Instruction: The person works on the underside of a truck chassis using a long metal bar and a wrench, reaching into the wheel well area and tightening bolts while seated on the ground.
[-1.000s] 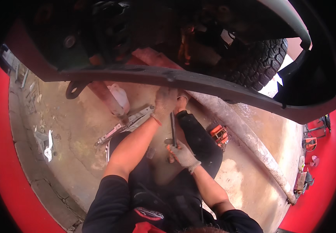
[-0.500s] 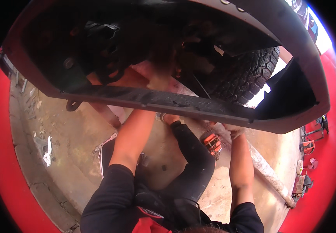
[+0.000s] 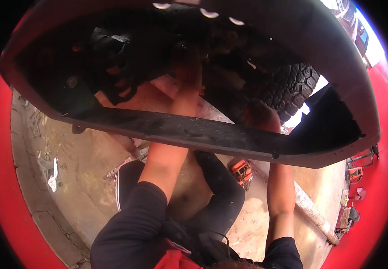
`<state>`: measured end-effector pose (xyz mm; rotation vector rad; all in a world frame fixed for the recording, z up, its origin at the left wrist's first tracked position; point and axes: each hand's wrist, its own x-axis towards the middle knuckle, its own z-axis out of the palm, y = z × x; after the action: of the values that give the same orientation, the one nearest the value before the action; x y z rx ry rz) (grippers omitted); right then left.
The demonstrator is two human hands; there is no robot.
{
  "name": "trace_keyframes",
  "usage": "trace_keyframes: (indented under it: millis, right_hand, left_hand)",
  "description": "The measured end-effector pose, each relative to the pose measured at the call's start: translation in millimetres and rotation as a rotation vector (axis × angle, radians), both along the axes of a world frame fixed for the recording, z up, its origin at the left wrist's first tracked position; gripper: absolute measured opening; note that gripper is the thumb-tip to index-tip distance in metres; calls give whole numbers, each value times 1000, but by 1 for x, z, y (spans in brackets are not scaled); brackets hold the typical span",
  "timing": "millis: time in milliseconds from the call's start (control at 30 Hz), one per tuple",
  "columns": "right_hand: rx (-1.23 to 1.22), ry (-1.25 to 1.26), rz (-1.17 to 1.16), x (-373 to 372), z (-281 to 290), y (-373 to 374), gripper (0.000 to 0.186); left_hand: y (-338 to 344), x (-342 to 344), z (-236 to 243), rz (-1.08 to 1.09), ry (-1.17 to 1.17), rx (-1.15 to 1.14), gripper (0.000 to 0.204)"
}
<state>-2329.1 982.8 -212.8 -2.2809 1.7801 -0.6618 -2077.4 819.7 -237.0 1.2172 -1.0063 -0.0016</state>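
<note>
A large dark vehicle bumper hangs across the upper part of the view, its hollow underside facing me. My left forearm runs up behind the bumper's lower bar. The left hand is deep in the shadow there; its fingers and anything in them are lost in the dark. On the right, my right arm passes behind the same bar. The right hand shows above it, close to the black knobbly tyre. Motion blur and shade hide its fingers, so I cannot tell whether it holds anything.
On the concrete floor, an orange tool or part lies beside my bent leg. A long pale pole slants down to the right. White scraps lie at left, and assorted items stand by the red surface at right.
My right hand has risen from below the bumper's lower bar to behind and above it. The left arm has reached farther up into the shadow. The bumper sits slightly lower in view.
</note>
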Motion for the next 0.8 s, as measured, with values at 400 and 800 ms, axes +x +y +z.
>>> trace_keyframes:
  millis: [400,800]
  right_hand:
    - [-90,-103,291,-11,66,-26,17]
    - [-426,258,401,33,81,1,23]
  left_hand:
    - [-36,28,-37,-346,-45,44,43]
    - [6,11,-14,-154,-248,-113,39]
